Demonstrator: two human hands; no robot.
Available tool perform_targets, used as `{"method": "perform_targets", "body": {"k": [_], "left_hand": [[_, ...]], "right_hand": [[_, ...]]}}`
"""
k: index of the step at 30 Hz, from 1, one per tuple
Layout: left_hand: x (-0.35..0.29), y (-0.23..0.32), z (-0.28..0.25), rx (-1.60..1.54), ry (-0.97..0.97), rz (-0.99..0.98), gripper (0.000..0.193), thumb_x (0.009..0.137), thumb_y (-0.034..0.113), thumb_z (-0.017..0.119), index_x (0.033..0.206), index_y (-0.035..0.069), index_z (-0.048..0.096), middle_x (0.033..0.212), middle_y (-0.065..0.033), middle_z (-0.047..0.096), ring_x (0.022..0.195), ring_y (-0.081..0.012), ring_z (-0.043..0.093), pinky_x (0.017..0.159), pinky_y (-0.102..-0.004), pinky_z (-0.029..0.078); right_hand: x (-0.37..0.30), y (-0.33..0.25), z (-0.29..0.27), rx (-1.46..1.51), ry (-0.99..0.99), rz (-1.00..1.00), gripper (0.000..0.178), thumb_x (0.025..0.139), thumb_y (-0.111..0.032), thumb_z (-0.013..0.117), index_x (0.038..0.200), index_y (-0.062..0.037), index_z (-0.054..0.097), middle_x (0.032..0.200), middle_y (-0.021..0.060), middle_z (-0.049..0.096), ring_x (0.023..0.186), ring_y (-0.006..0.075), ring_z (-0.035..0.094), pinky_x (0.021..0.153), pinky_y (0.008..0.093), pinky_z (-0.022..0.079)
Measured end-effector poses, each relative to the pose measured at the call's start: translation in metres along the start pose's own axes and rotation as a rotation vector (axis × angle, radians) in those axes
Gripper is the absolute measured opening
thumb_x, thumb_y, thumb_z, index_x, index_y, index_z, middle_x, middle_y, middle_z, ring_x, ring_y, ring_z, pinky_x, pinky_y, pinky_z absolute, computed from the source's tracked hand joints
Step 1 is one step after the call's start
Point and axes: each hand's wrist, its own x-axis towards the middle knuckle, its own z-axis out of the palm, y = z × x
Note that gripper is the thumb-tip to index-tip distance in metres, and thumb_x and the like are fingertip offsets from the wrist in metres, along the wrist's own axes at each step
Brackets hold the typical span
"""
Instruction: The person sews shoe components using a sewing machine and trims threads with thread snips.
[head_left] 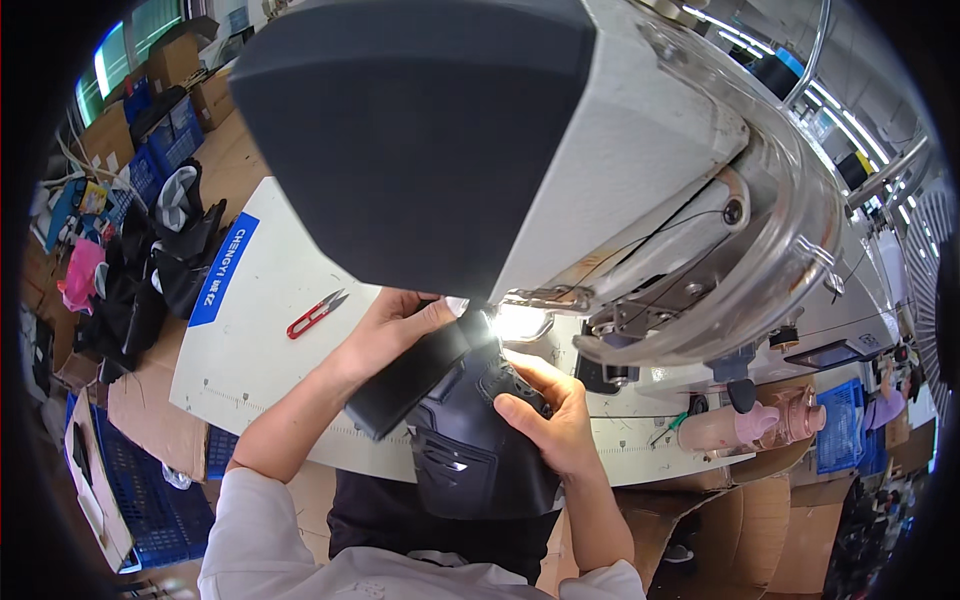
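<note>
Both of my hands hold a black, leather-like boot upper with stitched panels and small shiny slots, in front of the sewing machine. My left hand is closed on its far left edge, with some fingertips hidden behind the work and under the dark machine cover. On the right, my right hand pinches a padded, stitched edge between thumb and fingers. A bright lamp lights the spot between my hands. The needle is hidden from view. Red-handled thread snips lie on the white machine table, left of my left hand.
A pink bottle and a green-handled tool are at the table's right. Blue crates and cardboard stand lower left; an open carton is lower right. Black pieces are heaped at far left.
</note>
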Motion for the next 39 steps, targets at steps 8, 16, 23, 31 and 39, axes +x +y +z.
{"method": "perform_targets", "body": {"k": [8, 16, 23, 31, 39], "left_hand": [[0.039, -0.063, -0.051, 0.094, -0.052, 0.087, 0.023, 0.086, 0.005, 0.063, 0.109, 0.0, 0.066, 0.103, -0.0074, 0.068, 0.094, -0.0169, 0.066, 0.08, -0.0291, 0.052], [0.049, -0.06, -0.053, 0.178, -0.062, 0.1, 0.024, 0.087, 0.005, 0.063, 0.11, 0.0, 0.065, 0.104, -0.0078, 0.068, 0.095, -0.0175, 0.065, 0.082, -0.03, 0.051], [0.04, -0.067, -0.055, 0.207, -0.044, 0.14, 0.024, 0.087, 0.006, 0.062, 0.11, 0.0, 0.065, 0.106, -0.0082, 0.068, 0.097, -0.0181, 0.065, 0.083, -0.0307, 0.051], [0.035, -0.075, -0.072, 0.219, -0.002, 0.166, 0.025, 0.088, 0.006, 0.062, 0.111, 0.0, 0.065, 0.107, -0.0086, 0.067, 0.098, -0.0188, 0.064, 0.085, -0.0316, 0.05], [0.026, -0.079, -0.072, 0.282, 0.009, 0.178, 0.025, 0.088, 0.006, 0.061, 0.112, 0.0, 0.064, 0.108, -0.0091, 0.067, 0.1, -0.0195, 0.064, 0.086, -0.0325, 0.05]], "right_hand": [[0.009, 0.022, 0.019, 0.045, 0.155, -0.092, 0.025, 0.086, -0.007, 0.071, 0.109, 0.0025, 0.068, 0.097, 0.0038, 0.069, 0.086, 0.0079, 0.061, 0.079, 0.0236, 0.05], [0.013, 0.04, 0.018, 0.135, 0.199, -0.088, 0.026, 0.086, -0.008, 0.071, 0.11, -0.0003, 0.065, 0.102, 0.0052, 0.068, 0.091, 0.01, 0.061, 0.084, 0.0254, 0.049], [0.012, 0.047, 0.017, 0.141, 0.183, -0.092, 0.029, 0.086, -0.007, 0.07, 0.113, 0.0012, 0.064, 0.103, 0.0067, 0.068, 0.092, 0.0108, 0.062, 0.085, 0.0265, 0.049], [0.01, 0.049, 0.026, 0.122, 0.2, -0.124, 0.029, 0.087, -0.007, 0.069, 0.115, 0.0018, 0.064, 0.103, 0.0062, 0.068, 0.091, 0.0102, 0.062, 0.084, 0.0255, 0.049], [0.005, 0.048, 0.027, 0.138, 0.263, -0.114, 0.027, 0.088, -0.006, 0.069, 0.113, 0.0022, 0.065, 0.102, 0.0049, 0.068, 0.089, 0.0089, 0.061, 0.083, 0.0238, 0.049]]}}
